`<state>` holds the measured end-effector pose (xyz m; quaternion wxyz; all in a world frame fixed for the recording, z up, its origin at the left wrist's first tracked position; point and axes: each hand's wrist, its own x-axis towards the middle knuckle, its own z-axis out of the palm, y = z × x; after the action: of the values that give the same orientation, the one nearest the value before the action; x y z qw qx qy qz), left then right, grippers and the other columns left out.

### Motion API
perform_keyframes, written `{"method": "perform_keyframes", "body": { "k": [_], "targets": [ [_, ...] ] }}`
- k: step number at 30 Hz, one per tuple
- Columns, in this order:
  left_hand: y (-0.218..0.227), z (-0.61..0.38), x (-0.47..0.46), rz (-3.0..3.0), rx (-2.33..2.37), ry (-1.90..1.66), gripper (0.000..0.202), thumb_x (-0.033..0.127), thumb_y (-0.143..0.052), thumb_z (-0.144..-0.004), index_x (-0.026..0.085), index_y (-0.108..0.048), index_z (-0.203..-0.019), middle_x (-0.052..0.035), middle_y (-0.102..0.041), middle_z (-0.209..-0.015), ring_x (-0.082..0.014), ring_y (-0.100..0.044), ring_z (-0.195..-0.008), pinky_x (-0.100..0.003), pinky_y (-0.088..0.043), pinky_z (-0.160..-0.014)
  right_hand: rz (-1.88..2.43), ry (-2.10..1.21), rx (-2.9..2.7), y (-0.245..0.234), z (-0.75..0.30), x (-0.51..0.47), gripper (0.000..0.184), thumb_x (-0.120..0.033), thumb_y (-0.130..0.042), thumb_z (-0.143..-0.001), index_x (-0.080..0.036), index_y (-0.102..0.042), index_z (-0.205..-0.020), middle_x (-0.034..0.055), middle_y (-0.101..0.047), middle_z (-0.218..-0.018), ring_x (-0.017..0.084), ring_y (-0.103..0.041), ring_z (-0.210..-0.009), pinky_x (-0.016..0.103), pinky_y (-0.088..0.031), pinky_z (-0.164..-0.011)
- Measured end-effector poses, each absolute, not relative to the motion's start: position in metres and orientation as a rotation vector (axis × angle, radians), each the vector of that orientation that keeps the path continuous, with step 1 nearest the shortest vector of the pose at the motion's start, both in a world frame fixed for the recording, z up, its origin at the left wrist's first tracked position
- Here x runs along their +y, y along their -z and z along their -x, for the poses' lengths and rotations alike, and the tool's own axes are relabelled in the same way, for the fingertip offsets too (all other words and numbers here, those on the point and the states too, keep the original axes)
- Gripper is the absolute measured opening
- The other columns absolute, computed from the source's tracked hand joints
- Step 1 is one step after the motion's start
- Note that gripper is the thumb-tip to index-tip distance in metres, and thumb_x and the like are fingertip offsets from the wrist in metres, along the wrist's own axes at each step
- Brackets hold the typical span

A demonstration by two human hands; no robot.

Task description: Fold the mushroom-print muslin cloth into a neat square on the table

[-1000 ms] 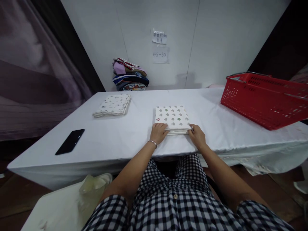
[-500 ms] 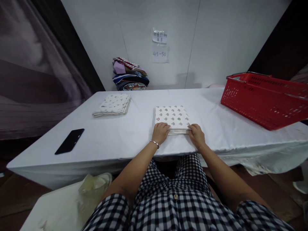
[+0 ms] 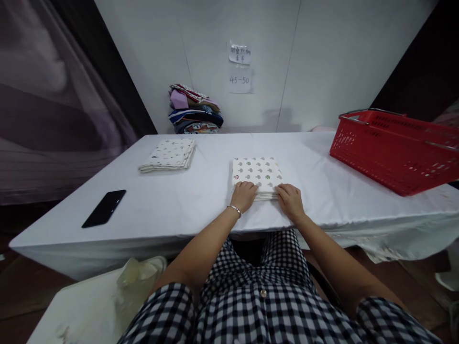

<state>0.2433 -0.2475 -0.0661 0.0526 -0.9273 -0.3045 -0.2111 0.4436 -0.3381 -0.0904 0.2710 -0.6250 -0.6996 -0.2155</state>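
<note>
A folded white cloth with a small green and grey print (image 3: 256,173) lies on the white table (image 3: 201,200) right in front of me. My left hand (image 3: 244,195), with a thin bracelet on the wrist, rests on the cloth's near left edge with fingers curled over it. My right hand (image 3: 289,200) grips the near right edge, fingers curled around the folded layers. Both hands hold the cloth's near edge flat against the table.
A second folded printed cloth (image 3: 168,155) lies at the far left. A black phone (image 3: 103,214) sits near the left front edge. A red plastic basket (image 3: 394,148) stands at the right. A pile of coloured fabrics (image 3: 193,111) sits against the wall.
Both hands have slid inward along the cloth's near edge, closer together. The cloth itself has stayed in place.
</note>
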Motion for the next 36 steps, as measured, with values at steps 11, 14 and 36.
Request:
{"method": "perform_keyframes", "body": {
  "k": [11, 14, 36],
  "targets": [
    [0.067, -0.245, -0.256, 2.763, -0.869, 0.586, 0.014, 0.016, -0.047, -0.084, 0.018, -0.059, -0.091, -0.0067, -0.059, -0.09, -0.021, -0.049, -0.088, -0.037, -0.033, -0.079, 1.602, 0.635, -1.94, 0.095, -0.446, -0.335, 0.018, -0.016, -0.049, -0.087, -0.019, -0.061, -0.099, 0.0058, -0.064, -0.098, 0.018, -0.05, -0.091, 0.032, -0.031, -0.08],
    [0.071, -0.242, -0.257, 2.777, -0.866, 0.567, 0.014, 0.015, -0.046, -0.085, 0.018, -0.059, -0.089, -0.0065, -0.058, -0.09, -0.0207, -0.049, -0.088, -0.036, -0.034, -0.078, 1.584, 0.618, -1.958, 0.097, -0.446, -0.336, 0.019, -0.015, -0.049, -0.086, -0.019, -0.061, -0.099, 0.0059, -0.063, -0.097, 0.019, -0.05, -0.091, 0.032, -0.031, -0.08],
    [0.055, -0.243, -0.257, 2.92, -0.897, 0.451, 0.019, 0.03, -0.055, -0.084, 0.021, -0.057, -0.101, -0.0053, -0.057, -0.098, -0.0207, -0.048, -0.096, -0.035, -0.035, -0.081, 1.6, 0.411, -2.26, 0.072, -0.441, -0.337, 0.026, -0.025, -0.048, -0.086, -0.018, -0.056, -0.11, 0.009, -0.059, -0.103, 0.022, -0.047, -0.094, 0.034, -0.029, -0.081]
  ]
}}
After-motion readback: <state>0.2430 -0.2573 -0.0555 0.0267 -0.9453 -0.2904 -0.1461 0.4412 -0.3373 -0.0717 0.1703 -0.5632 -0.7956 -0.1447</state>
